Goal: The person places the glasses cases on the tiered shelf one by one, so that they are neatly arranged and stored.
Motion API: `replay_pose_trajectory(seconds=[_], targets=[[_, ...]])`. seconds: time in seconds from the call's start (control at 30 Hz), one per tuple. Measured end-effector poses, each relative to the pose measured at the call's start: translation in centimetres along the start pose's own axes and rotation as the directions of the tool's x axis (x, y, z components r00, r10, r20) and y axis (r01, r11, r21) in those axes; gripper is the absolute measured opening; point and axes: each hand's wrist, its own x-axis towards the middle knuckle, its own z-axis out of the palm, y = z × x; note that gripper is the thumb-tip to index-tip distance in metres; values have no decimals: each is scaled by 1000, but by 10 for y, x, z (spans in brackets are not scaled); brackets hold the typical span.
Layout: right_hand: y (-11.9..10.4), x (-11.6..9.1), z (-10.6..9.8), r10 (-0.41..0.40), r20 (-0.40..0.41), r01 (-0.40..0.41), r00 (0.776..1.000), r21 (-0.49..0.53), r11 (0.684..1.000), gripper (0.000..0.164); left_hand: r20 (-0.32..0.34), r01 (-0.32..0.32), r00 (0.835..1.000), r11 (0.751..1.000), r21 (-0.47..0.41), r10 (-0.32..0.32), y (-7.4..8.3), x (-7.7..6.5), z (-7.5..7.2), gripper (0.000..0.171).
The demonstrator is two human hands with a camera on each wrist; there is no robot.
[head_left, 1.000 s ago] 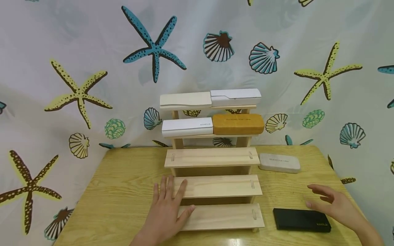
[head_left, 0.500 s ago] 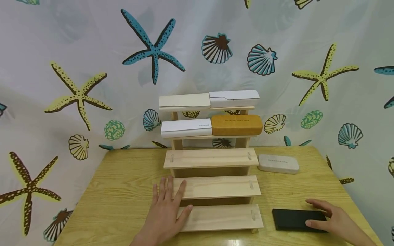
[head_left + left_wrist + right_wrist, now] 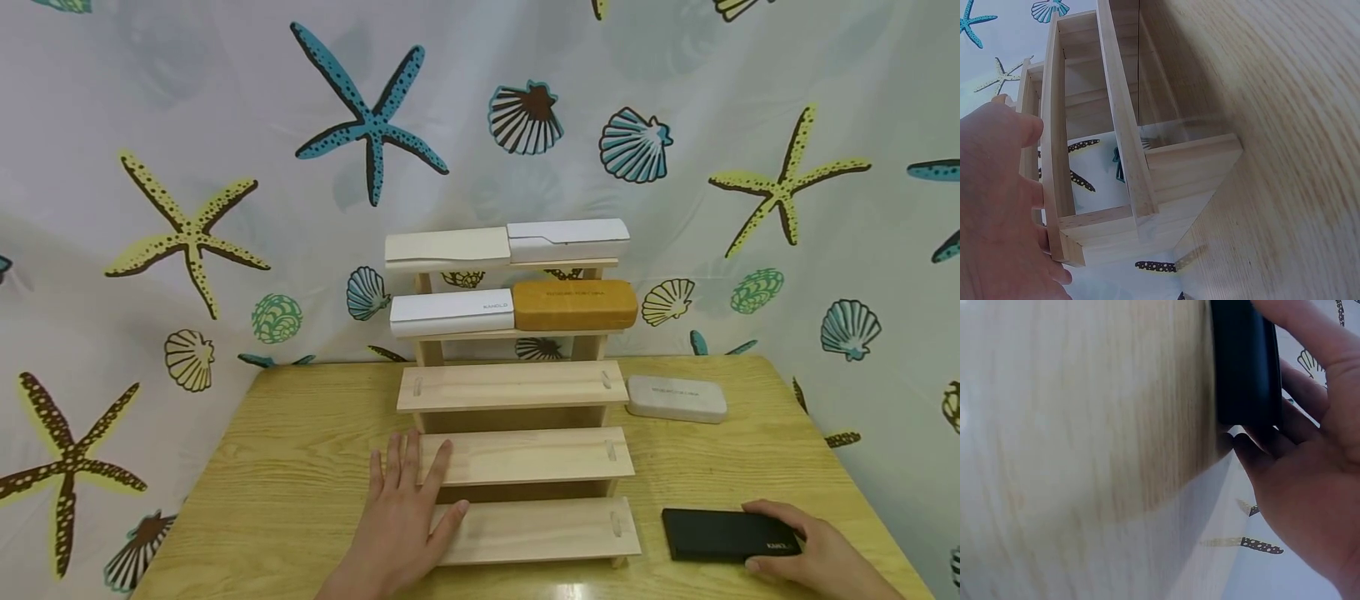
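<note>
Right hand (image 3: 817, 550) grasps the black case (image 3: 720, 535): pinched at its right end, thumb along the near edge, forefinger at the far edge. Case lies on the counter (image 3: 300, 467), right of the wooden rack (image 3: 517, 386) and just beside its lowest shelf (image 3: 536, 531), long side running left-right, small lettering on top near the grip. Right wrist view shows the dark case against thumb and fingers, shadow on the wood grain; can't tell if the gripped end is raised.

Left hand (image 3: 397, 517) is released, fingers spread, palm down at the rack's left end. Forefinger rests over the fourth shelf (image 3: 532, 456) counting from the top, thumb at the left end of the lowest one. Left wrist view has the fingers at the rack's plank edges, frame seen from the side.

Rack is stepped, five shelves. Second shelf (image 3: 540, 334): white lettered case (image 3: 452, 312) left, mustard case (image 3: 576, 305) right, end to end. Top shelf (image 3: 577, 264): cream case (image 3: 447, 246) left, plain white case (image 3: 570, 237) right, same arrangement.

Light grey case (image 3: 677, 398) lies on the counter by the third shelf's right end, behind the black one. Backdrop: pale cloth (image 3: 247, 83) printed with starfish and shells.
</note>
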Motion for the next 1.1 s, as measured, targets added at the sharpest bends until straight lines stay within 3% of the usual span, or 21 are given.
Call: replay_pose_trajectory(seconds=[0.27, 0.6, 1.1], targets=[[4, 3, 2, -19, -4, 19, 1000, -49, 999, 91, 10, 4, 1000, 1000, -7, -4, 0, -1, 0, 73], [-5, 4, 1, 19, -4, -20, 1000, -80, 997, 98, -6, -1, 1000, 1000, -11, 1, -2, -2, 2, 73], [-13, 1, -7, -32, -73, 21, 997, -148, 989, 90, -6, -2, 1000, 1000, 3, 2, -2, -2, 2, 73]])
